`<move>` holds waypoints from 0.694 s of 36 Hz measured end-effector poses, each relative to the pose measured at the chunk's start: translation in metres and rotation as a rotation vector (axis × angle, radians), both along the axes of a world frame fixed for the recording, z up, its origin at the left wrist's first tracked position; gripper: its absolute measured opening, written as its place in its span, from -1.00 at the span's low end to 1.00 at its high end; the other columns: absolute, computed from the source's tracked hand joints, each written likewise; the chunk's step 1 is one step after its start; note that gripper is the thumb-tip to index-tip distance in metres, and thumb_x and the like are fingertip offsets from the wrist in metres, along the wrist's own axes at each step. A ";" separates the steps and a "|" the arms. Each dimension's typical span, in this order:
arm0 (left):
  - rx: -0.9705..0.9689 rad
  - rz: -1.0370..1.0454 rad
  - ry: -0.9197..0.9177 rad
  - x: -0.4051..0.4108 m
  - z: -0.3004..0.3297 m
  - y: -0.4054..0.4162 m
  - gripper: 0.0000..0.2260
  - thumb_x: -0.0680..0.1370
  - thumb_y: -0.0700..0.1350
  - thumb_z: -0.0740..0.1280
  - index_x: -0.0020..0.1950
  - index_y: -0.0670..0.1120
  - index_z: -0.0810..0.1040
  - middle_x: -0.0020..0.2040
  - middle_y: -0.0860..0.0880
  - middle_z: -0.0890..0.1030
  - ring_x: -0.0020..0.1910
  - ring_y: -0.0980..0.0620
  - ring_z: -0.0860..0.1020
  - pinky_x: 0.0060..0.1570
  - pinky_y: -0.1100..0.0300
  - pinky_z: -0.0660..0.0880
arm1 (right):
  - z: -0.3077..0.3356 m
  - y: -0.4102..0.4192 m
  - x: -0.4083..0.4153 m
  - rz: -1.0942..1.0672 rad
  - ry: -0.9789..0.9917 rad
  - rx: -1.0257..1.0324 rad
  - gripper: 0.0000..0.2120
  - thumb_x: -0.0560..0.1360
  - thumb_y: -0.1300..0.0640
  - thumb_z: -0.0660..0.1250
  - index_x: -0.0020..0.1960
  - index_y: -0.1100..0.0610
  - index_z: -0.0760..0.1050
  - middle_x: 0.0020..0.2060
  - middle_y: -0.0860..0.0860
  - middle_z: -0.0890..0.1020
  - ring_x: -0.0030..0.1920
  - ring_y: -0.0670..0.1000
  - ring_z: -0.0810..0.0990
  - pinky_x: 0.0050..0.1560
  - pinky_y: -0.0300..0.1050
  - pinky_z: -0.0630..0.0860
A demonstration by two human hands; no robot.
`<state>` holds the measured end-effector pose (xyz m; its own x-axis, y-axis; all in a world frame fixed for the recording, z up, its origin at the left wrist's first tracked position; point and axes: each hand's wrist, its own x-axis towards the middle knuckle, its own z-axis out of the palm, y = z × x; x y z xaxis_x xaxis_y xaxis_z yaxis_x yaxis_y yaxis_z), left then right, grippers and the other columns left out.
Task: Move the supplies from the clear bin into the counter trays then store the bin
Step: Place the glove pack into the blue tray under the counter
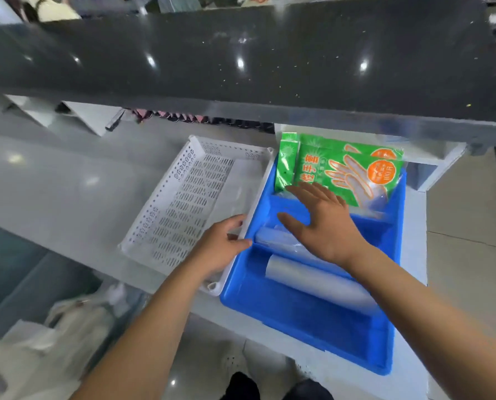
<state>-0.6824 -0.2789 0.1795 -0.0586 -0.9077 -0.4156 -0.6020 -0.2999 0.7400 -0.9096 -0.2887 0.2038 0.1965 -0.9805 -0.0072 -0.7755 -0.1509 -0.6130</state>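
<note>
Nearest, the blue tray sits on the white surface, holding clear plastic rolls. The left hand grips the rim of the white perforated tray at its 9 o'clock side. The right hand hovers spread open above. Green glove packs lean at 12 o'clock.

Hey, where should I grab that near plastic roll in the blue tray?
Grip the near plastic roll around its middle, coming down from above. It lies flat along the blue tray compartment, top exposed, while the tray walls likely block its ends.
</note>
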 end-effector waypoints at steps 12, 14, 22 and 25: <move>-0.205 0.362 -0.043 0.169 0.014 0.187 -0.43 0.54 0.02 0.41 0.52 0.16 0.30 0.47 0.13 0.38 0.41 0.17 0.36 0.42 0.15 0.34 | 0.023 0.123 0.193 0.382 -0.102 0.075 -0.62 0.50 -0.05 0.40 0.28 0.03 0.56 0.22 -0.06 0.62 0.28 0.03 0.51 0.30 -0.15 0.38; -0.156 0.446 -0.050 0.205 -0.004 0.234 -0.40 0.52 0.09 0.42 0.52 0.21 0.27 0.48 0.20 0.33 0.44 0.15 0.34 0.44 0.09 0.32 | 0.012 0.145 0.230 0.408 -0.126 0.137 -0.59 0.50 -0.05 0.40 0.32 0.00 0.53 0.27 -0.09 0.58 0.29 -0.05 0.49 0.27 -0.34 0.35; -0.016 0.625 -0.073 0.324 -0.058 0.370 -0.36 0.53 0.17 0.39 0.53 0.30 0.15 0.49 0.28 0.18 0.51 0.17 0.17 0.41 0.24 0.18 | -0.028 0.207 0.377 0.723 0.105 0.327 -0.51 0.50 -0.30 0.26 0.40 -0.23 0.38 0.37 -0.23 0.46 0.37 -0.18 0.37 0.30 -0.23 0.29; 0.045 0.709 -0.059 0.359 -0.069 0.397 -0.38 0.55 0.13 0.37 0.54 0.22 0.18 0.55 0.17 0.20 0.53 0.10 0.18 0.47 0.16 0.18 | -0.027 0.217 0.419 0.765 0.128 0.325 -0.52 0.50 -0.30 0.26 0.39 -0.25 0.37 0.36 -0.26 0.45 0.27 -0.27 0.34 0.29 -0.22 0.27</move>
<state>-0.3232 0.1185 0.1101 0.5628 -0.7011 -0.4378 -0.2893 -0.6632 0.6902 -0.4909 -0.0721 0.1771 0.7845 -0.5226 -0.3337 -0.5979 -0.4946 -0.6308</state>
